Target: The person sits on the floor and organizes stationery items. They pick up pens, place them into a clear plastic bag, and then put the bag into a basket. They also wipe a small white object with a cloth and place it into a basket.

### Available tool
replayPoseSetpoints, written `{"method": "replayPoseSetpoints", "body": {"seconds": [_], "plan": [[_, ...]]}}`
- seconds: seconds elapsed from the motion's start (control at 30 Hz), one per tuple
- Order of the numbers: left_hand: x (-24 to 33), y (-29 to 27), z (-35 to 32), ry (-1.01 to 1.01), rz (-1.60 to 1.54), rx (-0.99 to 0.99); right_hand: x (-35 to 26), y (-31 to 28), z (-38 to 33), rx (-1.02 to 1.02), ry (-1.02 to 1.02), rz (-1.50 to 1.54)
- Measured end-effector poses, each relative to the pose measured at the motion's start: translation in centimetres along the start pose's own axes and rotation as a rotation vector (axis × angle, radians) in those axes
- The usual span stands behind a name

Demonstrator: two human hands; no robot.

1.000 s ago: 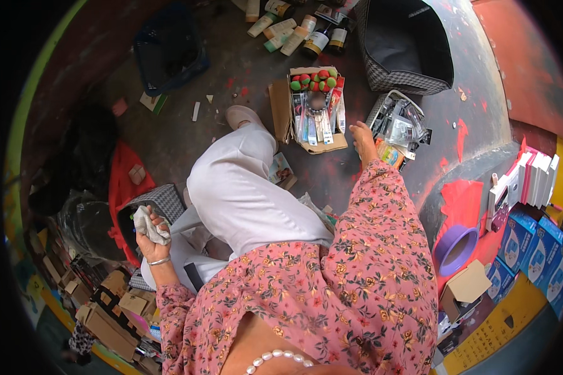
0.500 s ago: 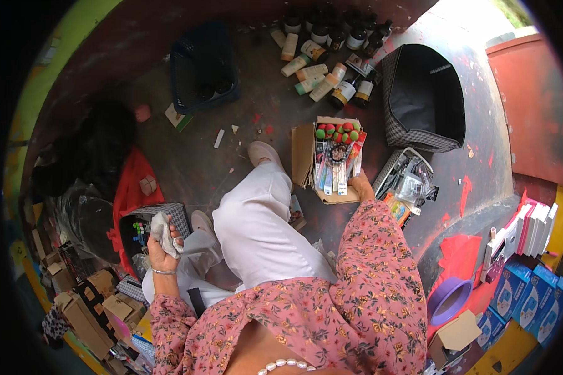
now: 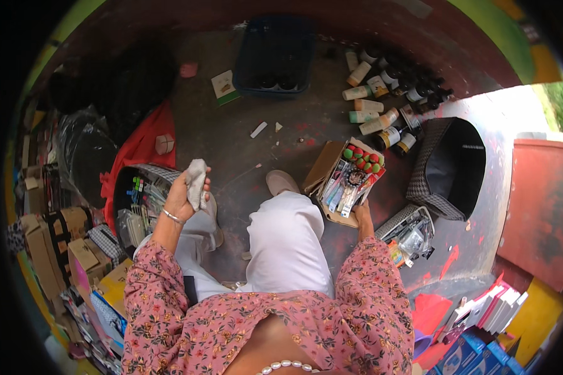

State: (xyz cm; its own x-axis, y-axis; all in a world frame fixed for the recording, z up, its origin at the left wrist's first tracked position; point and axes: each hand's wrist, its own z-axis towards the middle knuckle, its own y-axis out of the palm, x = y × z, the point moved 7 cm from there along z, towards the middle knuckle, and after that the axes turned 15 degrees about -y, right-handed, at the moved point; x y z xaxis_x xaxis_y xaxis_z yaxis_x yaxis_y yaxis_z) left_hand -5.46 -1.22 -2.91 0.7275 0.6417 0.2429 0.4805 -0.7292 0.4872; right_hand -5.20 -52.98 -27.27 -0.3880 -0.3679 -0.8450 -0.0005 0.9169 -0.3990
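Observation:
My left hand (image 3: 184, 194) is raised over my left knee, closed around a crumpled grey cloth (image 3: 197, 181). A bangle sits on that wrist. My right hand (image 3: 361, 209) reaches forward and grips the near edge of an open cardboard box (image 3: 331, 187) on the floor. The box holds packaged tools and several small red and green balls (image 3: 363, 159). I sit with white trousers (image 3: 291, 244) stretched forward, one shoe (image 3: 281, 182) beside the box.
A checked basket of small goods (image 3: 137, 200) stands under my left hand. Bottles and tubes (image 3: 381, 106) lie at the back, beside a dark blue crate (image 3: 275, 56). A black checked bag (image 3: 453, 165) and packets (image 3: 413, 234) sit right. Cartons (image 3: 75, 250) pile at left.
My left hand has lifted the grey cloth higher and toward the middle. The view has tilted, so the box, bottles and bag sit lower in the picture. My right hand stays at the box.

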Motion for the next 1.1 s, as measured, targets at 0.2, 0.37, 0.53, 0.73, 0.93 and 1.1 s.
{"method": "replayPoseSetpoints", "body": {"seconds": [0.2,0.37,0.53,0.73,0.93,1.1], "plan": [[-0.6,1.8,-2.1,0.018,0.031,-0.082,-8.2,1.8,0.1,-0.025,-0.050,0.008],[-0.9,1.5,-3.3,0.041,-0.006,-0.098,-6.3,3.2,5.1,-0.171,-0.199,-0.119],[-0.4,1.6,-4.5,0.052,-0.065,-0.107,-11.7,6.7,8.7,-0.291,-0.221,-0.263],[-0.4,2.0,-5.9,0.059,-0.146,-0.160,-21.4,13.0,10.2,-0.540,-0.465,-0.313],[-0.2,2.6,-7.4,0.037,-0.193,-0.225,-26.4,19.6,13.7,-0.692,-0.647,-0.422],[0.2,2.5,-8.7,0.024,-0.215,-0.233,-28.3,26.1,14.6,-0.735,-0.615,-0.441]]}}
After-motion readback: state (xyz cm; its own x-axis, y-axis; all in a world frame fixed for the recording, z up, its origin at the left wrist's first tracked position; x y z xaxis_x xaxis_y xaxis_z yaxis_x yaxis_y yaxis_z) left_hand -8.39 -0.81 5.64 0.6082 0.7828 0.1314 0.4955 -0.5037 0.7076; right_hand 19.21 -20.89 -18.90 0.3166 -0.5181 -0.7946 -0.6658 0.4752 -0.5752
